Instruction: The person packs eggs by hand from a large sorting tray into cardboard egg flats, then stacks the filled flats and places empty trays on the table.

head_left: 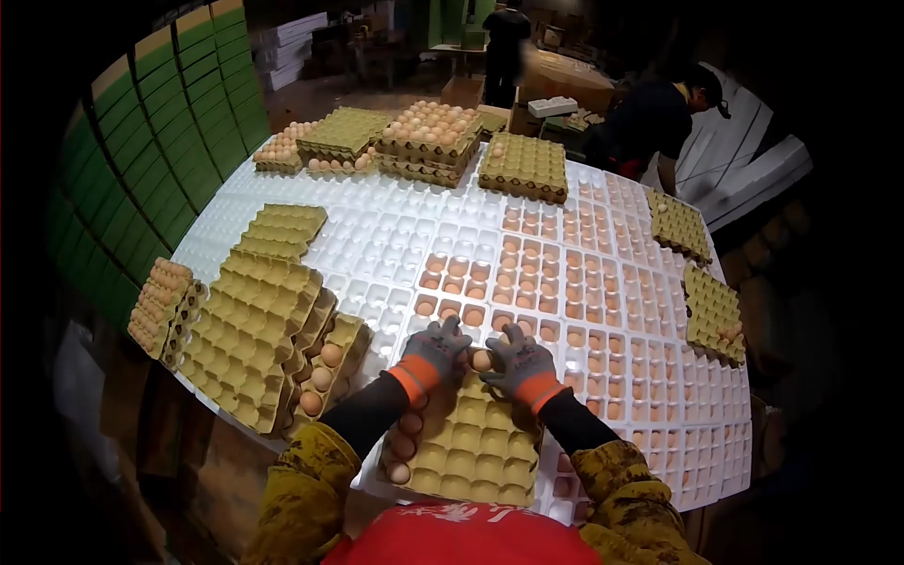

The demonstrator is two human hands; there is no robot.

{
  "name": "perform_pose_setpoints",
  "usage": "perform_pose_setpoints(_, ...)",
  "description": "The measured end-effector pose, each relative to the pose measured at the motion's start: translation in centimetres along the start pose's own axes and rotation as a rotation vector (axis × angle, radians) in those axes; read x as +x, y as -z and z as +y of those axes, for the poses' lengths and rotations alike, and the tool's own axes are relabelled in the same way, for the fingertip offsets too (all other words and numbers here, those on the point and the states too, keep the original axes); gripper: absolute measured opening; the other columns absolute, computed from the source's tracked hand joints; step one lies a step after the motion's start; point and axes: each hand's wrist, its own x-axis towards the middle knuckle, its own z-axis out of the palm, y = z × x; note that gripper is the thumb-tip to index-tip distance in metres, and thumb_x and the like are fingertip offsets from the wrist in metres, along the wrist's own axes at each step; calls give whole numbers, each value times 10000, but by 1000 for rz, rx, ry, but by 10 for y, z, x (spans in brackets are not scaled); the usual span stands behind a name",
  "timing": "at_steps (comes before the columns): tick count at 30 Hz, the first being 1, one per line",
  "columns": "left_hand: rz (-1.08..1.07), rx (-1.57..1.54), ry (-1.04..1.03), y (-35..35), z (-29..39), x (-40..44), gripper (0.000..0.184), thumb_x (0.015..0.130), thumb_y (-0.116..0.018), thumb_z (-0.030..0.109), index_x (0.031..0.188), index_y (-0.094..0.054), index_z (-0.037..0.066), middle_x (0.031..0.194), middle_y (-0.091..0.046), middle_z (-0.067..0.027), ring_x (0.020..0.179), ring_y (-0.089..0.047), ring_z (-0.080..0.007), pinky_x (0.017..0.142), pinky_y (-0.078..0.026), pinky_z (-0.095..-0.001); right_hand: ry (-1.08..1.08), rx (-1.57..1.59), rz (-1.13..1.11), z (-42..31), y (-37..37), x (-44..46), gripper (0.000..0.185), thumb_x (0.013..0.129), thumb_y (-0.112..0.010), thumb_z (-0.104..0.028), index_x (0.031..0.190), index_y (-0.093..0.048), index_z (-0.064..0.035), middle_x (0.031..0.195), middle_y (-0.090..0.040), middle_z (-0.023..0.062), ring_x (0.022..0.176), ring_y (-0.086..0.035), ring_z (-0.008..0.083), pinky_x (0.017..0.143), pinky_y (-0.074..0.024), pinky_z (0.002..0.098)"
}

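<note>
At the tray's far end [482, 443], left hand [435, 356] and right hand [521, 363] half-curled, contents unclear.

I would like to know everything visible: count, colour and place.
Egg tray: one, khaki, front centre
Eggs: many, brownish, in trays
Other egg trays: many, khaki, left, back, right
White trays: many, white, spread across middle
Green boxes: many, green, stacked left
White slabs: several, white, right back
Other people: two, dark clothes, back
Background clutter: uncountable, dark, back
Red garment: one, red, bottom
Outer sleeves: two, yellow-brown, bottom
Left hand: one, grey glove, egg tray's far end
Right hand: one, grey glove, opposite
</note>
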Motion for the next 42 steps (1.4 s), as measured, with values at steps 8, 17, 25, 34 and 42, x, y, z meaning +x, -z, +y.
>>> perform_pose_setpoints(8,-75,175,-20,-36,-20,18,180,772,-691,236,945,-662,200,1174,-532,-96,930,-610,-345,677,-563,-443,-26,201,17,34,-30,16,513,796,-707,-472,1191,-656,-149,1329,-554,173,1042,-645,333,855,-532,442)
perform_pose_setpoints(17,-249,-1372,546,18,-71,57,391,935,-646,284,1213,-642,8,912,-665,-27,744,-586,-101,664,-490,-271,-232,1557,-60,156,-24,27,374,1020,-536,-206,1319,-539,19,950,-643,41,662,-544,98,629,-458,250)
perform_pose_setpoints(25,-194,-622,226,-53,-74,103,358,777,-833,186,1081,-701,50,1113,-632,-84,1013,-604,-221,882,-493,-339,-168,894,-206,148,-55,73,377,774,-812,-161,1115,-690,-58,1116,-676,73,1011,-641,186,873,-518,334)
perform_pose_setpoints(34,-289,-828,323,-50,-100,84,260,953,-618,81,1195,-705,43,1121,-688,-74,948,-630,-143,849,-512,-302,-261,1191,-386,150,-63,60,299,938,-618,-186,1210,-694,-86,1148,-691,58,841,-623,136,734,-515,287)
perform_pose_setpoints(42,27,-1003,263,-92,-144,58,353,956,-553,49,1300,-626,23,1238,-671,-63,1184,-575,-171,1061,-418,-337,-62,836,134,166,-93,30,327,972,-517,-62,1276,-631,-28,1241,-663,82,1095,-613,158,941,-487,298)
